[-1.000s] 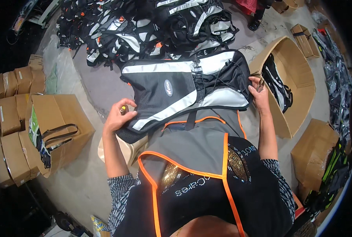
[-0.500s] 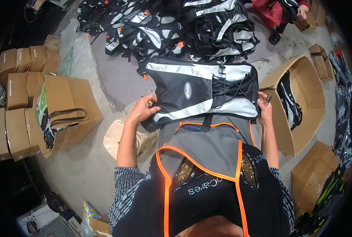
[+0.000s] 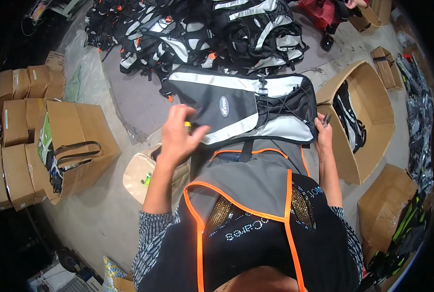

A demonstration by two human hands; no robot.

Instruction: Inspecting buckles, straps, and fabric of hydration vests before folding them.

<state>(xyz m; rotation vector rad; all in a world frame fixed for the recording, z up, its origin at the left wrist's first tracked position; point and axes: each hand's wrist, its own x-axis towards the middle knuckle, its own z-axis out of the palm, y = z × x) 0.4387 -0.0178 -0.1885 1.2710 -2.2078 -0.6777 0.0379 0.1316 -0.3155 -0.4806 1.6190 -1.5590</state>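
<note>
A black, grey and silver backpack (image 3: 236,104) lies across my lap, its front panel up and its elastic cords toward the right. My right hand (image 3: 324,130) grips the right end of the backpack. A small dark pointed tool (image 3: 327,118), like thread snips, sticks out from the same hand. My left hand (image 3: 178,136) is lifted just off the backpack's left end, thumb and fingers apart, holding nothing. A yellow band (image 3: 187,127) shows on one of its fingers. My grey apron (image 3: 251,187) with orange trim lies under the backpack.
A heap of similar backpacks (image 3: 173,36) spreads on a grey sheet ahead. An open carton (image 3: 380,102) holding backpacks stands at right, another carton (image 3: 92,131) at left, beside stacked boxes (image 3: 17,121). A cream plastic seat (image 3: 136,177) is nearby. Another person's red clothing (image 3: 319,12) shows far right.
My left hand has let go of the backpack's left edge and risen, its fingers spreading. The right hand keeps its grip. The whole view has shifted slightly.
</note>
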